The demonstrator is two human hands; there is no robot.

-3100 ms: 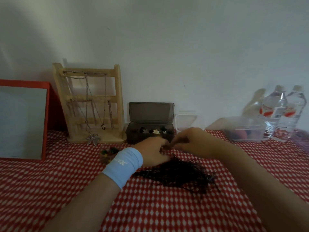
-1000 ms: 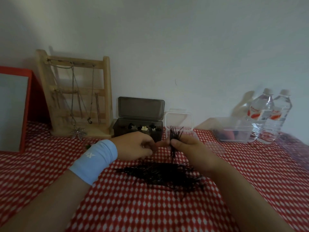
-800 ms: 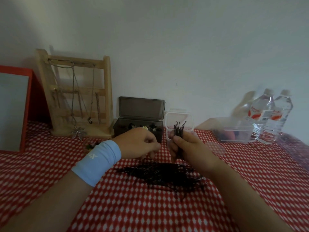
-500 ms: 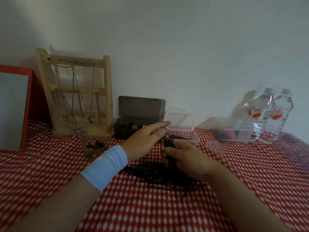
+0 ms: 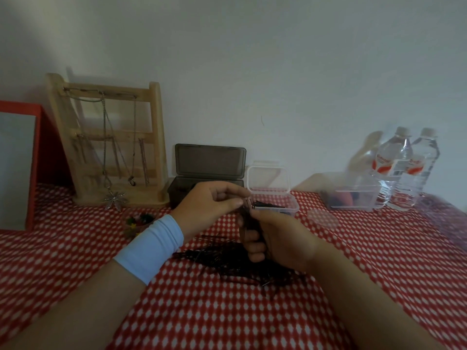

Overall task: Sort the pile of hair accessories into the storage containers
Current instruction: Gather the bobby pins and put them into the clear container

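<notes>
A pile of black hairpins [image 5: 227, 261] lies on the red checked cloth in the middle. My right hand [image 5: 275, 238] grips a bundle of black hairpins [image 5: 249, 218] upright above the pile. My left hand [image 5: 212, 205], with a light blue wristband, pinches the top of that bundle with thumb and fingers. Just behind both hands stands a small clear box [image 5: 290, 205] with its lid up and a few black pins inside. A dark grey box [image 5: 182, 188] with its lid open stands to its left.
A wooden jewellery rack [image 5: 108, 137] and a red-framed mirror [image 5: 17, 168] stand at the back left. Small coloured clips [image 5: 139, 221] lie near my left wrist. A clear lid [image 5: 323, 218], a clear tub [image 5: 351, 195] and two water bottles [image 5: 404, 168] are at the right.
My right hand lifted a bundle of pins off the pile and held it upright. My left hand reached toward the clear box, then came back to pinch the bundle's top.
</notes>
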